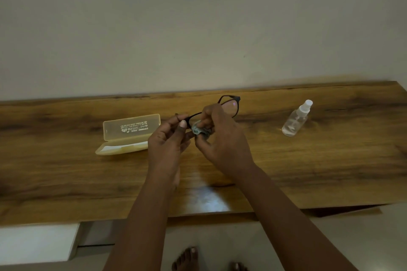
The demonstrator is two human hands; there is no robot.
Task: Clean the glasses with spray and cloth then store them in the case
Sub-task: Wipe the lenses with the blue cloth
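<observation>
Case [128,136] lay open on table [66,171], left. Left hand [169,138] pinched glasses [229,105] at temple end, above table. Right hand [220,136] pinched cloth [199,131] onto lens. Spray bottle [296,120] stood right. Risk: hard rubbing could twist frame from one-sided hold.

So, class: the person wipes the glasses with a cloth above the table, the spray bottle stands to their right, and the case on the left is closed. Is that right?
Not quite: the head view shows the case lying open, lid raised. The rest holds.
</observation>
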